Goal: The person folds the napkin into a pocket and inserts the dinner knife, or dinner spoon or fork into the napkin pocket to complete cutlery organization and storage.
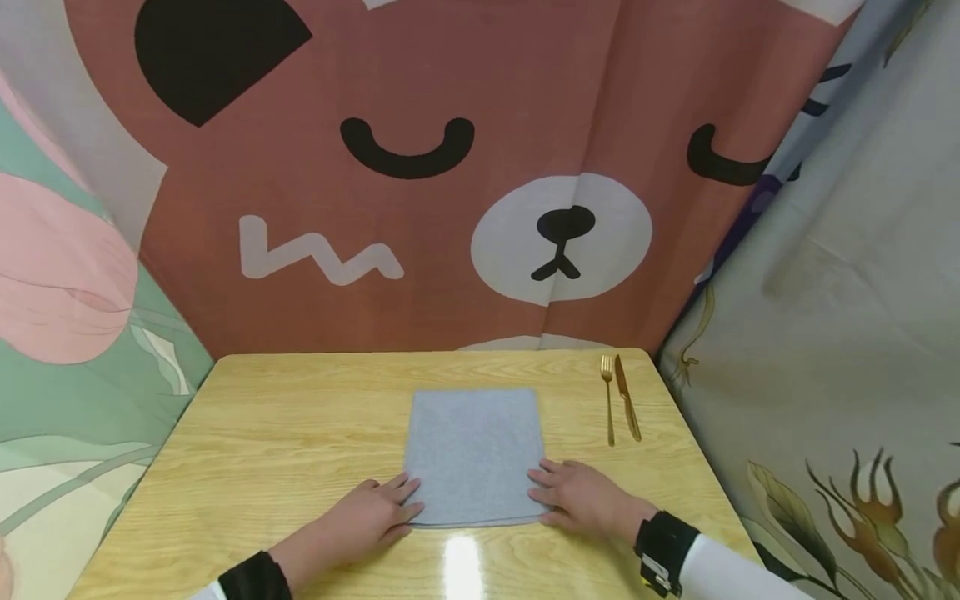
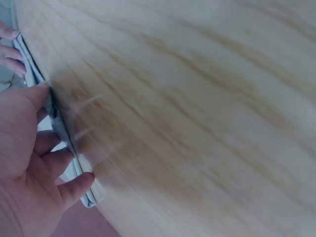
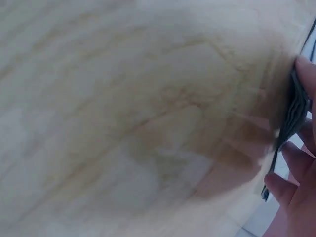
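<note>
A grey-blue cloth (image 1: 474,454), folded into a flat square, lies on the wooden table. At its left edge, near the front corner, rest the fingertips of my left hand (image 1: 366,515). Opposite, the fingers of my right hand (image 1: 587,498) touch the right edge of the cloth. In the left wrist view, the thumb and spread fingers of the left hand (image 2: 32,143) lie along the thin layered edge (image 2: 60,129). The right wrist view shows the right hand (image 3: 301,197) at the picture's side, its fingertips against the darker layered cloth edge (image 3: 293,113).
A gold fork (image 1: 608,400) and a gold knife (image 1: 627,398) lie side by side at the back right of the table (image 1: 300,417). Behind it hangs a bear-print curtain (image 1: 420,225). Patterned fabrics flank both sides, and light glares off the tabletop in front of the cloth.
</note>
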Available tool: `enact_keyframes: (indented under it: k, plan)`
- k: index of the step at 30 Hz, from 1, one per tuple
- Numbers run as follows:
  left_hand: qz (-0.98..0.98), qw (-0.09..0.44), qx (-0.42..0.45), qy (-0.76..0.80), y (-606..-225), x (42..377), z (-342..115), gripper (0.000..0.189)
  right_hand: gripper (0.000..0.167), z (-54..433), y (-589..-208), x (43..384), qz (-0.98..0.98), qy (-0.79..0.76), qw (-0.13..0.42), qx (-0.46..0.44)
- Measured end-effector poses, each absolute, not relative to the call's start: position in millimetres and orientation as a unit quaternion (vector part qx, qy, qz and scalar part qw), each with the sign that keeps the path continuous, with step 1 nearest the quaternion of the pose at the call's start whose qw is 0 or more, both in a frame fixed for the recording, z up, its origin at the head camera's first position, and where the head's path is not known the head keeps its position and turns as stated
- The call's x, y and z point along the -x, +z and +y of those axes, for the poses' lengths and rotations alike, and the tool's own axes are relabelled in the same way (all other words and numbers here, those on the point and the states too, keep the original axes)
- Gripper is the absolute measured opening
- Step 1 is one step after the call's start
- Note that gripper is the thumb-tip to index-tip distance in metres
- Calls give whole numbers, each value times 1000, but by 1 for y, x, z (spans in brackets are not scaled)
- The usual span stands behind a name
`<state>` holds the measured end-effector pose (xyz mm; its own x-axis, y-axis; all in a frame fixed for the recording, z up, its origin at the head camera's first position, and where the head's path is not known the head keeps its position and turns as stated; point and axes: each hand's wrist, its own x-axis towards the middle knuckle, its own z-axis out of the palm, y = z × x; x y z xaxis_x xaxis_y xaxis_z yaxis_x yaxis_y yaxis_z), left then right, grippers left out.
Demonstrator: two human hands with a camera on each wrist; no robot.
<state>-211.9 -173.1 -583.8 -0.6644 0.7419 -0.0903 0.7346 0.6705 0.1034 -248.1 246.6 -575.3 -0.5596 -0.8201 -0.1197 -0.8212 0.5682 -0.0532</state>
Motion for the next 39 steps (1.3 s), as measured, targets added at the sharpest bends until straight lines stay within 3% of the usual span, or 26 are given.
enact_keyframes:
  k: [6, 17, 24, 31, 39]
  plan:
    - [913, 73, -401, 25, -582, 210, -175, 44, 45, 247, -581, 243, 882, -2, 39, 469]
    - [918, 89, -384, 53, -581, 208, -174, 44, 38, 250, -579, 242, 909, -85, 85, 399]
    - [920, 82, -379, 59, -581, 208, -174, 43, 37, 252, -581, 243, 903, -73, 46, 420]
    - [923, 90, -370, 62, -580, 207, -173, 44, 46, 254, -581, 242, 902, -79, 66, 419]
    - [923, 89, -367, 71, -583, 208, -174, 44, 35, 254, -584, 242, 896, -69, 23, 439]
